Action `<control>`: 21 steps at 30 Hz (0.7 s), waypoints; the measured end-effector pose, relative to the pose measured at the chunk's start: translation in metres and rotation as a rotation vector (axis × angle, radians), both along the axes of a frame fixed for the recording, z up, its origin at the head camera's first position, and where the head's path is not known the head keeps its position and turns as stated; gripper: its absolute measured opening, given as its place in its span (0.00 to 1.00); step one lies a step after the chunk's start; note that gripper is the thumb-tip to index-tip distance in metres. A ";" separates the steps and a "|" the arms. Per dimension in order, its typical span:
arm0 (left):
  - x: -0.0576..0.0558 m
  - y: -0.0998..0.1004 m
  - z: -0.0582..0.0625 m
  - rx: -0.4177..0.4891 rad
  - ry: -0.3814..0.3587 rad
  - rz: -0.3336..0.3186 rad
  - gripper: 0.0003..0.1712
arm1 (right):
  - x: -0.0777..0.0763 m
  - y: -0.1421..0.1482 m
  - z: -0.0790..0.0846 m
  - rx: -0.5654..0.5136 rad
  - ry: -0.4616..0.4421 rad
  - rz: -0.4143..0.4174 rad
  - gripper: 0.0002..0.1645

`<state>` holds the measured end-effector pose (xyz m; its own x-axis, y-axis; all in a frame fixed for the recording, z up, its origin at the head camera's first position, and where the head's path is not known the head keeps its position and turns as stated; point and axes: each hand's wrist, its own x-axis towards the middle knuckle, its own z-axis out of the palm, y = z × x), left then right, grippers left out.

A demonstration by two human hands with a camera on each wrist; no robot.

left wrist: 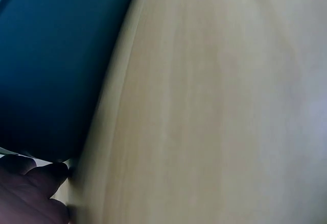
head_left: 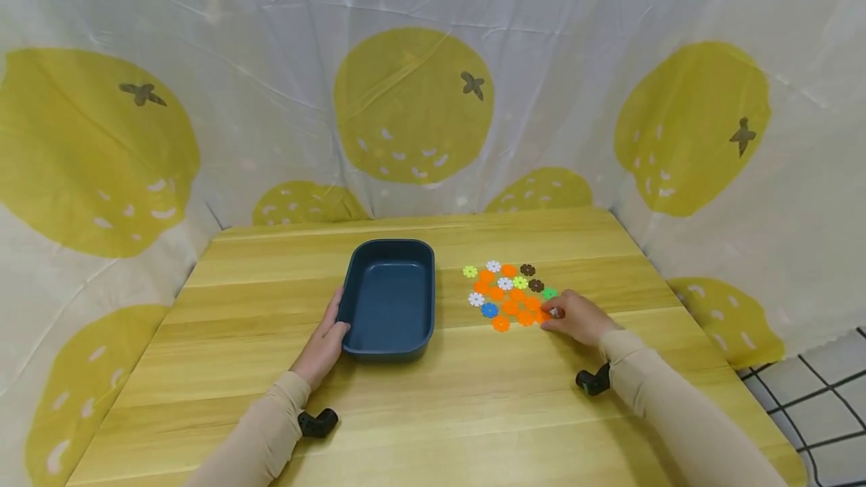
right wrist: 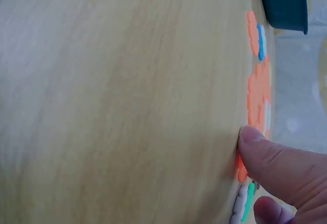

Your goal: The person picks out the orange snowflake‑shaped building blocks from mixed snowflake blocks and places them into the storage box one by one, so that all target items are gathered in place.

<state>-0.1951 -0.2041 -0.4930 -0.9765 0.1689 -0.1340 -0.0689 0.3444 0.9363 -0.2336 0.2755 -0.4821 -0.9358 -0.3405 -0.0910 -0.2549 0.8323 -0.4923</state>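
A deep dark blue rectangular dish stands on the wooden table. My left hand grips its near left side, the thumb at the rim; in the left wrist view the hand shows only partly, against the dish wall. To the right of the dish lie several flat flower-shaped plastic discs, mostly orange, with white, blue, yellow-green, brown and green ones. At their near right edge my right hand pinches an orange disc between thumb and fingers. A white disc lies beside that hand.
The wooden table ends at the back against a hanging cloth printed with yellow fruit. White tiled floor shows past the table's right edge. A black wrist device sits at each sleeve.
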 end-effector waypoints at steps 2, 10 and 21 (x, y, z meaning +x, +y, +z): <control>0.000 0.000 0.000 0.003 0.004 -0.002 0.40 | -0.001 0.000 -0.001 -0.018 0.002 0.010 0.15; 0.000 -0.001 -0.002 0.005 0.027 -0.006 0.40 | -0.005 -0.003 -0.003 -0.055 -0.041 0.006 0.13; 0.001 0.001 -0.004 0.022 0.031 0.007 0.40 | -0.023 -0.047 0.052 -0.183 -0.041 0.001 0.23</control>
